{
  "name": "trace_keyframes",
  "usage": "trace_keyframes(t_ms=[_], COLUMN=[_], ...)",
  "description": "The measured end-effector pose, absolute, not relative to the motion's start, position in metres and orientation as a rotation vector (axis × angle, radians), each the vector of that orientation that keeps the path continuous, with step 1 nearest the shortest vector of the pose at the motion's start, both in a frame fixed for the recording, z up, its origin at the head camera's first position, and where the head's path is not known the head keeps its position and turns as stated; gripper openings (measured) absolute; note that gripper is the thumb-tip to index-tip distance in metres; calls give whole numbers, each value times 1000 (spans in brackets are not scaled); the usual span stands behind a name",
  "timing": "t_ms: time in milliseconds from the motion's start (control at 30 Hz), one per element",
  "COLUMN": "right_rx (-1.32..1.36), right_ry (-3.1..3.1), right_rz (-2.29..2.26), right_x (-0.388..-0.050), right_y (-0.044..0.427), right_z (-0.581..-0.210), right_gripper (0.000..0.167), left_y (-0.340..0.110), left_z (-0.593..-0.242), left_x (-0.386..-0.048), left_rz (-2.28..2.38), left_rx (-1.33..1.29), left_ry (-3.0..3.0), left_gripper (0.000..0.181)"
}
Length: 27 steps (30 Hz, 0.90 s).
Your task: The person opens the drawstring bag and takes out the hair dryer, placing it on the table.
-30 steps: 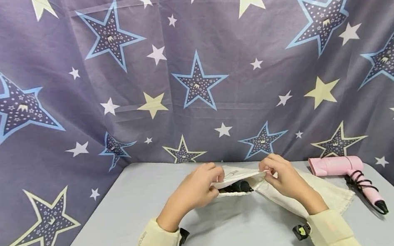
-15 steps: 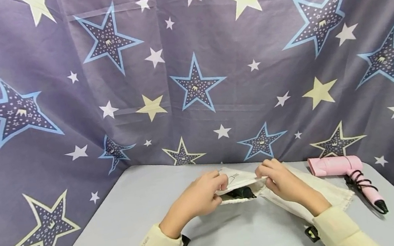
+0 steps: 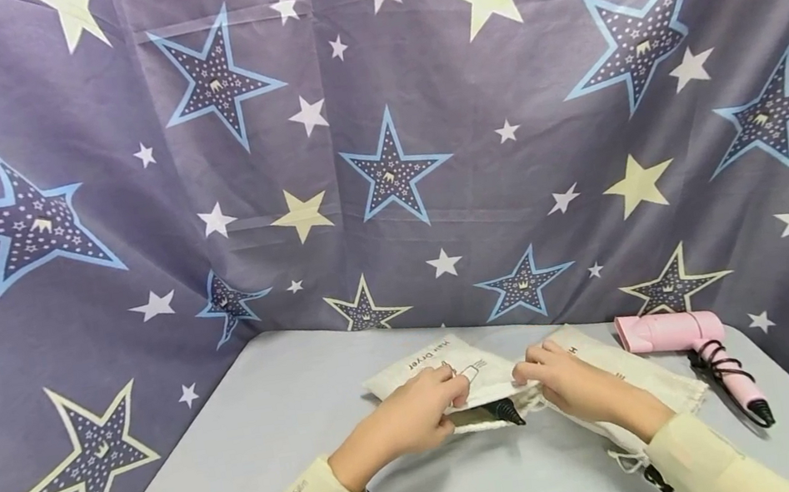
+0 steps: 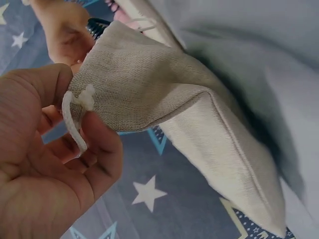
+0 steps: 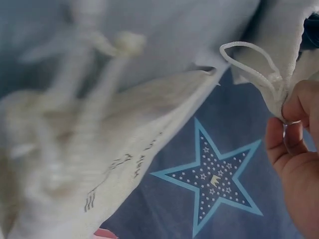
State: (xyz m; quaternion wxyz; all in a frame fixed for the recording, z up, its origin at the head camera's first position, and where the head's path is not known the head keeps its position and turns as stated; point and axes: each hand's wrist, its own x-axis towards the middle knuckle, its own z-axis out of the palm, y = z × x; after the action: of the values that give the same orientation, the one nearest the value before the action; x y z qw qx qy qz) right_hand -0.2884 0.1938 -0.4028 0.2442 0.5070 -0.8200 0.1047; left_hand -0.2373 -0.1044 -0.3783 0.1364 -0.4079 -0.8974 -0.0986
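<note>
A cream drawstring bag (image 3: pixel 426 359) printed "Hair Dryer" lies on the table with its mouth toward me. My left hand (image 3: pixel 414 415) pinches the left corner of the mouth; in the left wrist view, thumb and fingers are at the knotted white drawstring (image 4: pixel 75 124). The opposite corner is pinched by my right hand (image 3: pixel 564 378), beside a loop of white cord (image 5: pixel 249 55) in the right wrist view. From the mouth pokes a black ribbed tip (image 3: pixel 506 410), apparently the end of a hair dryer's handle. The bag hides the rest of it.
A second cream bag (image 3: pixel 631 364) with print lies flat under my right forearm, its cord toward me. Beyond it rests a pink hair dryer (image 3: pixel 671 331) with its black cord wound around the handle. A star-patterned curtain (image 3: pixel 404 261) borders the table's back and sides.
Both hands have come lower and nearer, bringing the bag's mouth down toward me. The bag now lies flatter, so its printed top shows. The black tip pokes farther into view.
</note>
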Motion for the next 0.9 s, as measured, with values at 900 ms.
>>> trace_keyframes(t_ms=[900], right_rx=[1372], right_ry=[-2403], right_rz=[220], right_x=[-259], right_y=[192], right_z=[-414], right_gripper=[51], left_y=[-98], left_z=[-411], left_x=[-248], left_rz=[-322], left_rx=[-1360], left_ry=[-2621], left_gripper=[31])
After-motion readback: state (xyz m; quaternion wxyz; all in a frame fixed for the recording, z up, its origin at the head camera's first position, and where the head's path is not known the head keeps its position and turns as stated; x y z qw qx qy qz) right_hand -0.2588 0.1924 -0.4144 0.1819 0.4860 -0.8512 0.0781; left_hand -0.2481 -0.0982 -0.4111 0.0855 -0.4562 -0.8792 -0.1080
